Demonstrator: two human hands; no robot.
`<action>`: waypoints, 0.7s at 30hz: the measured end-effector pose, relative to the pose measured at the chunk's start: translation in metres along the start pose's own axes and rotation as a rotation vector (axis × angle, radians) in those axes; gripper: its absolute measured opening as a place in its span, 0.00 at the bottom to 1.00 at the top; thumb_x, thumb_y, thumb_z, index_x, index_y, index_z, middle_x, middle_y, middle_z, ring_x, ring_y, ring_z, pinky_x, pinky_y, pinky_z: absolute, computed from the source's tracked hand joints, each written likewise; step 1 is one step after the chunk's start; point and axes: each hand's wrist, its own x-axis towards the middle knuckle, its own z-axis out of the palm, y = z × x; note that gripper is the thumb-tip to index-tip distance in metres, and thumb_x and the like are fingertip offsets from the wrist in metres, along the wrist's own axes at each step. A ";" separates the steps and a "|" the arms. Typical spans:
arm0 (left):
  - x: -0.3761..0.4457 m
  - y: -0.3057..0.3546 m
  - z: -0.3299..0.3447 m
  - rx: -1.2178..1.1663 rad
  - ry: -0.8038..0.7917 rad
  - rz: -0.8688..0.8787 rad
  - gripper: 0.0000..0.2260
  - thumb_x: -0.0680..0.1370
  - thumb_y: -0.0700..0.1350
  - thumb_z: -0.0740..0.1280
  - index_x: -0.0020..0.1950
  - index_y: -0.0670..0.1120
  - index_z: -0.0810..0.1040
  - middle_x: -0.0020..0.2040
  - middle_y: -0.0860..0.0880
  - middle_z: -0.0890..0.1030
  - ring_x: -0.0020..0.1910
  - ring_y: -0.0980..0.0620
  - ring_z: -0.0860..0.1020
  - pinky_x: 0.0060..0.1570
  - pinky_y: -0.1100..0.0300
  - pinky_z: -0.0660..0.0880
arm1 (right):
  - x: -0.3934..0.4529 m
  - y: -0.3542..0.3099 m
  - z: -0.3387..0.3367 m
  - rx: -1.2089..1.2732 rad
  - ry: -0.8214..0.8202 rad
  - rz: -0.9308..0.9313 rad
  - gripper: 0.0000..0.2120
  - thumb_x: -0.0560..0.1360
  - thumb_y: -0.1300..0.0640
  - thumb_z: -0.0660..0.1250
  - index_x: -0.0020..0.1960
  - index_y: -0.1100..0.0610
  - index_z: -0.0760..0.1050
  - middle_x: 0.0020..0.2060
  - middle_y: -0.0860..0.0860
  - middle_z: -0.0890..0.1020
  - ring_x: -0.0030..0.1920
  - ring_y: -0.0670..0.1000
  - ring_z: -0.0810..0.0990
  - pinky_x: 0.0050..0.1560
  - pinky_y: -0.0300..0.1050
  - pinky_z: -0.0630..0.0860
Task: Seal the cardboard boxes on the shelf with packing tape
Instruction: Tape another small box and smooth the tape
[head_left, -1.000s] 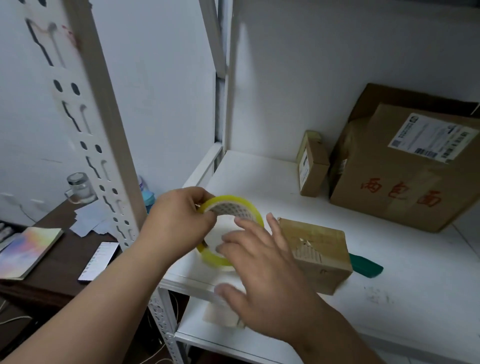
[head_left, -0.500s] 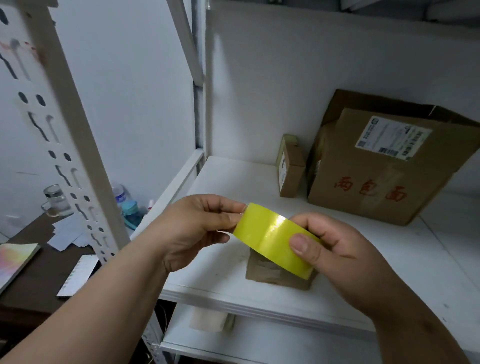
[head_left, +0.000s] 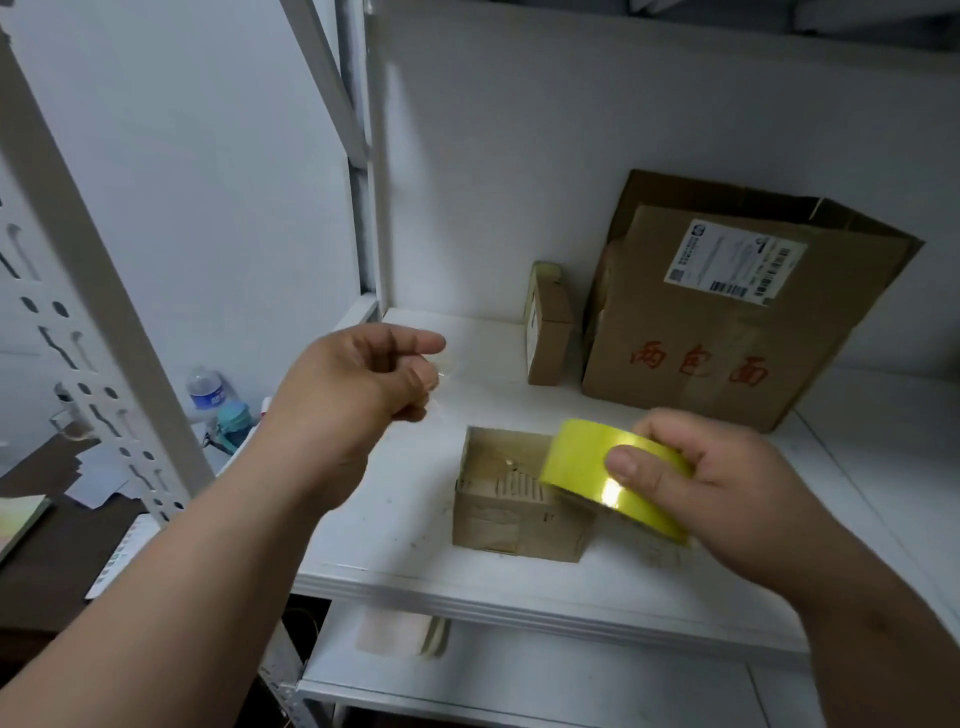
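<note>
My right hand (head_left: 727, 493) grips a yellow roll of packing tape (head_left: 597, 467) just above the right end of a small cardboard box (head_left: 504, 499) near the shelf's front edge. My left hand (head_left: 358, 384) is raised to the left of the box and pinches the free end of a clear tape strip (head_left: 441, 379) between thumb and fingers. The strip is faint and hard to trace back to the roll. A small upright box (head_left: 548, 327) and a large box with red characters and a shipping label (head_left: 727, 322) stand at the back of the white shelf (head_left: 405, 519).
A perforated white shelf post (head_left: 93, 291) rises at the left. Beyond it a dark desk (head_left: 47, 561) carries papers, a water bottle (head_left: 205, 392) and a glass. A lower shelf (head_left: 519, 675) holds a flat pale object.
My hands have moved apart: the left hand pulled leftward and up with the tape end, while the right hand carried the roll to the right over the small box.
</note>
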 end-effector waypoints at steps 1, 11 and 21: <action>0.000 0.002 0.000 -0.003 -0.006 0.008 0.09 0.78 0.33 0.66 0.49 0.45 0.82 0.30 0.52 0.78 0.31 0.54 0.75 0.34 0.65 0.74 | 0.000 0.004 -0.007 0.045 0.000 0.028 0.28 0.62 0.25 0.63 0.41 0.51 0.77 0.28 0.50 0.76 0.29 0.42 0.72 0.31 0.37 0.67; -0.003 -0.021 0.004 -0.108 0.099 -0.100 0.12 0.77 0.28 0.65 0.49 0.45 0.75 0.29 0.50 0.79 0.30 0.53 0.76 0.36 0.59 0.73 | 0.005 0.049 -0.035 0.343 -0.097 0.224 0.37 0.54 0.26 0.74 0.36 0.61 0.76 0.29 0.54 0.74 0.31 0.52 0.72 0.32 0.42 0.66; 0.005 -0.058 -0.001 -0.087 0.131 -0.266 0.11 0.76 0.29 0.67 0.49 0.44 0.74 0.31 0.48 0.80 0.33 0.51 0.78 0.37 0.58 0.73 | 0.008 0.061 -0.018 0.097 -0.030 0.288 0.23 0.62 0.34 0.69 0.35 0.55 0.77 0.30 0.57 0.78 0.30 0.50 0.76 0.36 0.46 0.71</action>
